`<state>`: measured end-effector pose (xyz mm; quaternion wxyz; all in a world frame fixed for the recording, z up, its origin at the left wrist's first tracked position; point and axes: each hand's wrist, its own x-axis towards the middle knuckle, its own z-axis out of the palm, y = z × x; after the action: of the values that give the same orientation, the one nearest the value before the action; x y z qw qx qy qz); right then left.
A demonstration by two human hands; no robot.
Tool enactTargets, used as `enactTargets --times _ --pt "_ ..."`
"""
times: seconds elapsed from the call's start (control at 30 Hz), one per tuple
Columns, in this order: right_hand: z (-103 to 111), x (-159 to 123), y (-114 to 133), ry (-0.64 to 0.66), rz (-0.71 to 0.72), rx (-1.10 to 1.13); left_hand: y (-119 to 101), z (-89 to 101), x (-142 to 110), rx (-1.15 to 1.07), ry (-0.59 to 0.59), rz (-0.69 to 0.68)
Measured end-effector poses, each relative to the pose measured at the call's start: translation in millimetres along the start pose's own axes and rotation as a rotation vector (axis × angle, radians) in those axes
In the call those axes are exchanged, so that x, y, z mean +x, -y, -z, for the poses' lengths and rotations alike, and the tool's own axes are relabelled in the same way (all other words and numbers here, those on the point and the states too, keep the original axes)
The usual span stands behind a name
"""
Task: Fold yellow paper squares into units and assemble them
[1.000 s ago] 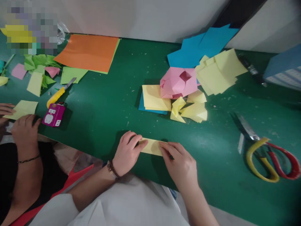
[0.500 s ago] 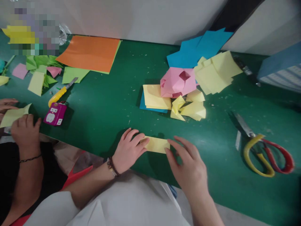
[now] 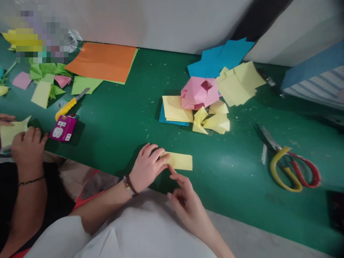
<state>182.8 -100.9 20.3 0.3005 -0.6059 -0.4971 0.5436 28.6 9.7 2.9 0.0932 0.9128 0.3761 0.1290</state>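
A folded strip of pale yellow paper [image 3: 181, 161] lies on the green table near its front edge. My left hand [image 3: 148, 166] rests over the strip's left end, fingers spread and laid down on it, covering that end. Just below the strip is my right hand [image 3: 185, 202], its index finger stretched toward the paper's lower edge, close to the left hand's thumb. The other right fingers are loosely bent, the thumb stands apart, and nothing is in that hand. Whether the right fingertip touches the paper cannot be made out.
Beyond the strip sit a pink folded-paper shape [image 3: 200, 94], yellow paper pieces [image 3: 217, 123] and stacked yellow sheets [image 3: 177, 107]. Scissors [image 3: 285, 161] lie right; a yellow cutter with bared blade [image 3: 67, 107] and a purple box [image 3: 63, 128] lie left, near another person's hand [image 3: 28, 143].
My right hand has left the strip's right end and moved left and down, its index finger now by the lower edge. My left hand stays on the paper. The view has shifted slightly.
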Motion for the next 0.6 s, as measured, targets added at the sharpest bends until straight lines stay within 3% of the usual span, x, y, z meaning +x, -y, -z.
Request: enactTargets --times 0.1,0.23,0.43,0.6 --pt "1 -2 0 0.005 -0.018 -0.045 0 -0.3 0 -0.002 0.004 0.003" --pt "6 -7 0 -0.09 -0.079 -0.108 0 0.1 0 -0.014 0.017 0.004" --pt "19 -17 -6 -0.197 -0.2 -0.029 0 0.4 0 -0.018 0.011 0.0" --pt "36 -25 -16 -0.32 -0.197 -0.119 1 1.0 1 -0.023 0.017 -0.011"
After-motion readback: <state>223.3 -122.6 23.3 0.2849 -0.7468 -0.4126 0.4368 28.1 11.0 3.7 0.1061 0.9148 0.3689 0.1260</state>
